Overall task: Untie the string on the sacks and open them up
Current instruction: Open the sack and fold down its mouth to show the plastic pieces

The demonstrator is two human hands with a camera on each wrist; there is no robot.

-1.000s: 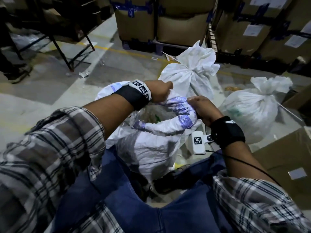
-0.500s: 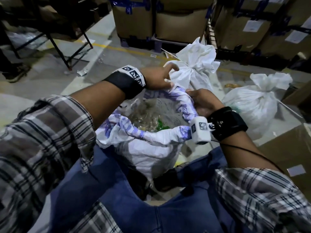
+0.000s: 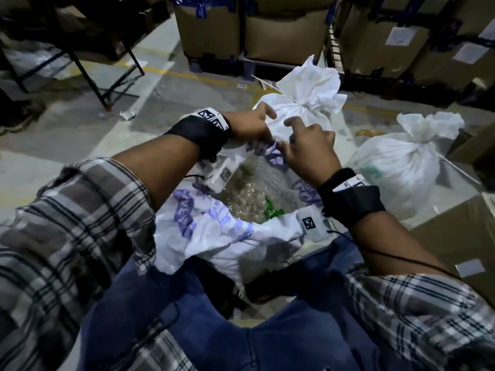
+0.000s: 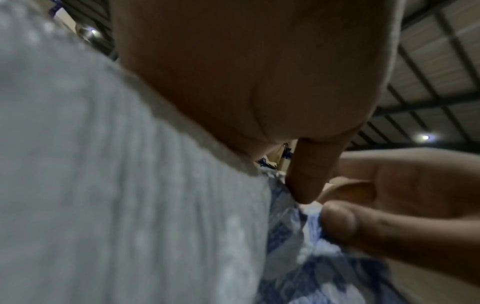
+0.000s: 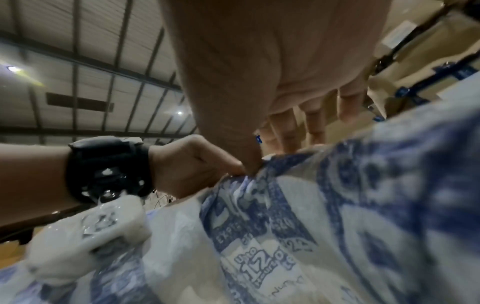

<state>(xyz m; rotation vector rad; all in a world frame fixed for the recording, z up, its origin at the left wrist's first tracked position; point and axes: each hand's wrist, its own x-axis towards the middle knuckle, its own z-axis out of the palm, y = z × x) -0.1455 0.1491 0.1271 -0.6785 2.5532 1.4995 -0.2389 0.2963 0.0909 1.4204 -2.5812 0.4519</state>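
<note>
An open white sack [image 3: 214, 236] with blue print stands between my knees, its rim rolled down, with clear packets and a green bit inside. Both hands meet at its far rim [image 3: 270, 153]. My left hand [image 3: 263, 129] pinches the rim there, the forefinger lifted. My right hand [image 3: 288, 148] pinches the same fold with the thumb underneath. The right wrist view shows the printed cloth [image 5: 285, 236] and the left hand [image 5: 192, 162] gripping its edge. Just behind the hands stands a tied white sack [image 3: 308, 103]. Another tied sack [image 3: 396, 167] lies to the right.
Taped cardboard boxes [image 3: 209, 30] line the back of the floor. One more carton [image 3: 468, 236] sits at my right. A black metal frame [image 3: 88, 73] stands at the left. Paper scraps lie on the concrete floor [image 3: 80, 124].
Both hands have slid along the rim from its sides to the far edge and now meet there. The sack's mouth has spread wider.
</note>
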